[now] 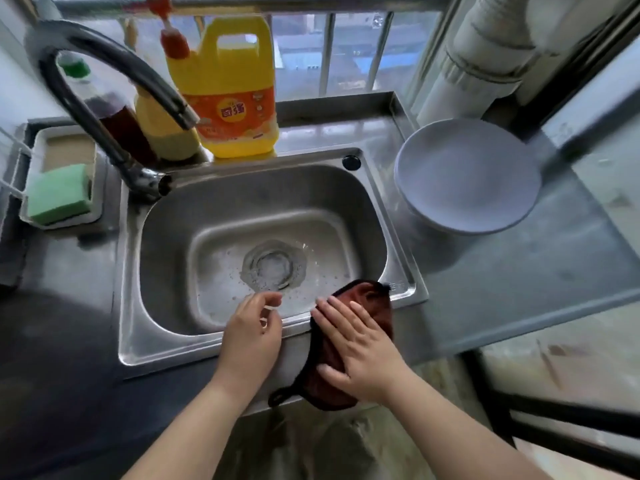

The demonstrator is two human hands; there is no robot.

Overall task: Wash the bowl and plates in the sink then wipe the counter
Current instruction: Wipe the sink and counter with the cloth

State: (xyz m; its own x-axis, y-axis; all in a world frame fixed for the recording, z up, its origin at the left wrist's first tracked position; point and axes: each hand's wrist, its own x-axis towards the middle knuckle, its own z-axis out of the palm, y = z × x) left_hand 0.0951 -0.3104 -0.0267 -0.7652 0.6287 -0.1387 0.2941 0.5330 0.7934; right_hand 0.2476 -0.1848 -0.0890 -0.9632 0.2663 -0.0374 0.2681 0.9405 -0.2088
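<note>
A steel sink holds only a little water around its drain. A brown cloth lies over the sink's front right rim and hangs off the counter edge. My right hand presses flat on the cloth with straight fingers. My left hand hovers over the sink's front rim, its fingers loosely curled and holding nothing. White dishes stand stacked on the steel counter to the right of the sink.
A curved dark tap arches over the sink's back left. Behind it stand a yellow detergent jug and smaller bottles. A green sponge sits in a white tray at the left. A white pipe rises at the back right.
</note>
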